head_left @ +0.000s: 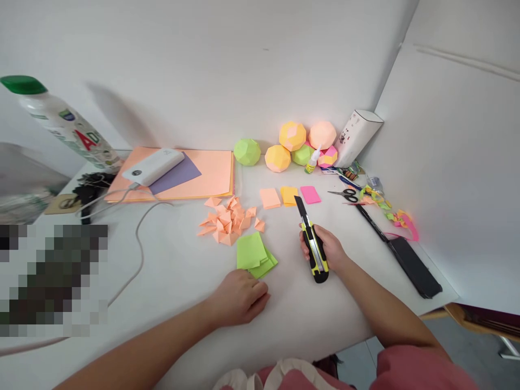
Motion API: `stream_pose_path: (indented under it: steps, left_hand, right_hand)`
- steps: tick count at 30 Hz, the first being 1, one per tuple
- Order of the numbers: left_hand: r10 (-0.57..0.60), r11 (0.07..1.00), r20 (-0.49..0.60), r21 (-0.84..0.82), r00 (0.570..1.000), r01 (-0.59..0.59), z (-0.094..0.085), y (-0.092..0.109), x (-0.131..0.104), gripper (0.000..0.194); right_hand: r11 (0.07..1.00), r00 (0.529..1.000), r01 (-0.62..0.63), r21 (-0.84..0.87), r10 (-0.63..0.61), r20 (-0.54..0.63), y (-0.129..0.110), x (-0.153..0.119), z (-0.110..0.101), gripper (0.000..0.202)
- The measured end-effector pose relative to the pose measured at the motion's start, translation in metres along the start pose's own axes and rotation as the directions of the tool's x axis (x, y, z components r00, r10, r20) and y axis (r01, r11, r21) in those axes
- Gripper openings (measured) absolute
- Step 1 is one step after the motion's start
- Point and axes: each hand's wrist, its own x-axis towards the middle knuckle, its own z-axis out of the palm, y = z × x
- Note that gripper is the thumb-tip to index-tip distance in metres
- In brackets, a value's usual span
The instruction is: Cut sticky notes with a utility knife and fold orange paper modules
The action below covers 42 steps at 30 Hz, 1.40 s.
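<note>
My right hand is wrapped round a yellow and black utility knife, its dark blade out and pointing away from me. My left hand rests on the white table with its fingers curled, at the near edge of some green paper squares; whether anything is under the fingers is hidden. Beyond the green squares lies a heap of folded peach paper pieces. Small stacks of peach, yellow and pink paper lie in a row past the knife blade.
Paper balls and a glue bottle stand near the wall. Scissors, paper scraps and a black case lie right. Left are a power bank on peach sheets, a cable and a tall bottle.
</note>
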Motion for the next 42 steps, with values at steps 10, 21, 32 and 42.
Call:
stream_pose_path:
  steps: [10,21,32,42]
  left_hand:
    - [-0.021,1.0,0.046,0.003,0.999,0.021,0.0,-0.002,0.001,0.022]
    - [-0.033,0.997,0.083,0.069,0.996,0.027,0.003,-0.005,0.003,0.024]
    - [-0.025,0.999,0.067,0.048,0.997,0.022,0.001,-0.006,0.002,0.023]
    - [0.007,1.0,0.006,0.0,1.0,-0.007,0.0,-0.004,0.0,0.021]
  right_hand:
    - [0.992,0.998,-0.065,0.11,0.061,0.035,0.004,0.007,-0.005,0.03]
    - [0.989,0.994,-0.11,0.101,0.11,0.011,-0.002,0.007,-0.005,0.026]
    - [0.989,0.996,-0.087,0.124,0.084,0.023,0.001,0.007,-0.004,0.026]
    - [0.984,0.993,-0.075,0.161,0.059,0.101,0.008,0.008,-0.007,0.027]
